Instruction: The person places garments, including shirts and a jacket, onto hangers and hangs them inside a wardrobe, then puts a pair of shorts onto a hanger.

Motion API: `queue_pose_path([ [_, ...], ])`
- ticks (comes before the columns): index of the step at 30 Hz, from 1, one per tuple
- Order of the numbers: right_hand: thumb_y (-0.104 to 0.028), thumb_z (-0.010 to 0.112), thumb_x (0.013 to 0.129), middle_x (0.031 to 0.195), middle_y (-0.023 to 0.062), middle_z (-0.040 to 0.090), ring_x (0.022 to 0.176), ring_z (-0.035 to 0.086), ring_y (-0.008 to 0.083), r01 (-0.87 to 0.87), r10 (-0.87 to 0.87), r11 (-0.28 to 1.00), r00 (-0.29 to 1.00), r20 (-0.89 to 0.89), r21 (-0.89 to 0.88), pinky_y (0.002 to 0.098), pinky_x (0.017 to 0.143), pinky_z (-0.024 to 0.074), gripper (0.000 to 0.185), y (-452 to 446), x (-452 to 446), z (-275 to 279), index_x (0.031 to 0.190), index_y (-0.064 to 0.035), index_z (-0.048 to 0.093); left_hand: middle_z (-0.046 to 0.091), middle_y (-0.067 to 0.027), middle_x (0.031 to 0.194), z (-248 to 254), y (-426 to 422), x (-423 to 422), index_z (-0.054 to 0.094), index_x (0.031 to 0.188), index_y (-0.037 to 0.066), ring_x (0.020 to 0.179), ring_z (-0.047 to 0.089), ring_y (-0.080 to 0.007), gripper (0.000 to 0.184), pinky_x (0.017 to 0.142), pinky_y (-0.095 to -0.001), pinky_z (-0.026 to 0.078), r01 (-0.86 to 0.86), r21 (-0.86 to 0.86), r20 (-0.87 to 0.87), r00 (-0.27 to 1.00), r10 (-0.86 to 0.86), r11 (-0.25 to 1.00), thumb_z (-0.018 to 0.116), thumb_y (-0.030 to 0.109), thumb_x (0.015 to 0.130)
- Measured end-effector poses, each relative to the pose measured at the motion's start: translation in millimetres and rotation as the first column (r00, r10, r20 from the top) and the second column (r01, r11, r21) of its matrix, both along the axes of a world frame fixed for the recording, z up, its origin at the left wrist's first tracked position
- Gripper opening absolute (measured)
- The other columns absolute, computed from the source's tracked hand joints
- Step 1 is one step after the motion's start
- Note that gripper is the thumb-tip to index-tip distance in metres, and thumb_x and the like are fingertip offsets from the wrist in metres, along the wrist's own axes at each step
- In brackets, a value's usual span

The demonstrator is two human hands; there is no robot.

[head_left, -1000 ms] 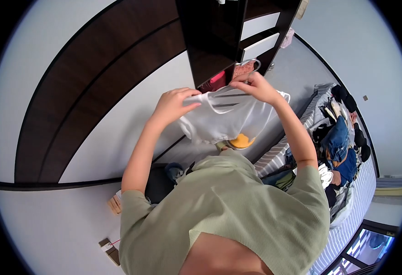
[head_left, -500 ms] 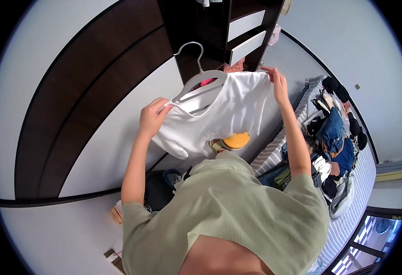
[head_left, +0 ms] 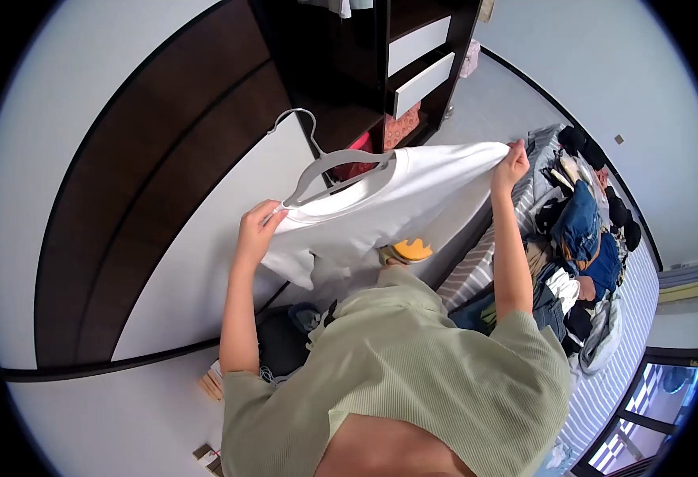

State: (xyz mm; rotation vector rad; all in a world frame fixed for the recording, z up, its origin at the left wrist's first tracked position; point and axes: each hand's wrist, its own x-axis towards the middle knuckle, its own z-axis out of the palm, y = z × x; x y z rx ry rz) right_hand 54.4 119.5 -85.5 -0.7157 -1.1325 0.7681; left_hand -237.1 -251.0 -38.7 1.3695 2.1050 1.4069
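A white T-shirt [head_left: 436, 179] hangs in the air before me, partly on a grey hanger [head_left: 325, 164] whose bar and hook rise out of the neck opening. My left hand [head_left: 257, 229] is closed on the shirt's neckline at the hanger's left end. Out to the right, my right hand [head_left: 512, 165] grips the sleeve side in its fingers, and the cloth is taut between the two hands. The hanger's right end is hidden under the fabric. Neither hand touches the hanger's hook.
Behind the shirt stands a dark open wardrobe [head_left: 325, 63] with a pulled-out white drawer [head_left: 423, 86]. A striped bed [head_left: 595, 409] at the right bears a heap of clothes [head_left: 579, 230]. On the floor, a yellow round object [head_left: 411, 250] lies by my foot.
My right hand has moved right and slightly down, stretching the shirt sideways. The hanger has sunk lower and tilted left, while my left hand has dropped a little.
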Motion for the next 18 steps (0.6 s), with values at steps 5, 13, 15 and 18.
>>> queue_pose_path([
  [5,-0.022,0.049,0.092,0.068,0.0003,0.050,0.062,0.042,0.0081,-0.152,0.149,0.988,0.949,0.278,-0.011,0.0224,0.057,0.0338,0.030,36,23,-22,0.073,0.0007,0.055,0.055,-0.0076,0.072,13,34,-1,0.058,0.085,-0.004,0.064,0.047,-0.0147,0.012,0.061,-0.0248,0.040,0.001,0.018,-0.040,0.999,0.000,1.000,0.061,0.007,0.080],
  [13,-0.018,0.059,0.085,0.076,0.0022,0.058,0.073,0.052,0.0090,-0.592,0.581,0.792,0.658,0.479,-0.148,0.0231,0.063,0.0411,0.018,55,-12,35,0.083,-0.0004,0.060,0.057,-0.0097,0.073,39,120,1,0.059,0.085,-0.004,0.064,0.052,-0.0194,0.013,0.061,-0.0261,0.041,0.136,0.019,-0.152,0.980,-0.132,0.991,0.061,0.008,0.079],
  [15,-0.019,0.064,0.081,0.065,-0.0003,0.051,0.064,0.046,0.0066,-0.651,0.662,0.709,0.481,0.575,-0.272,0.0229,0.056,0.0367,0.022,83,-3,44,0.074,0.0003,0.059,0.057,-0.0094,0.073,46,146,0,0.059,0.085,-0.003,0.064,0.052,-0.0194,0.013,0.061,-0.0260,0.041,0.158,0.040,-0.161,0.976,-0.150,0.987,0.062,0.008,0.079],
  [18,-0.021,0.069,0.077,0.054,-0.0043,0.038,0.054,0.035,0.0035,-0.744,0.735,0.580,0.303,0.606,-0.332,0.0237,0.048,0.0275,0.032,113,1,73,0.059,0.0007,0.053,0.056,-0.0087,0.073,56,186,1,0.059,0.085,-0.003,0.063,0.052,-0.0188,0.014,0.059,-0.0254,0.041,0.163,0.061,-0.185,0.971,-0.150,0.985,0.063,0.009,0.078],
])
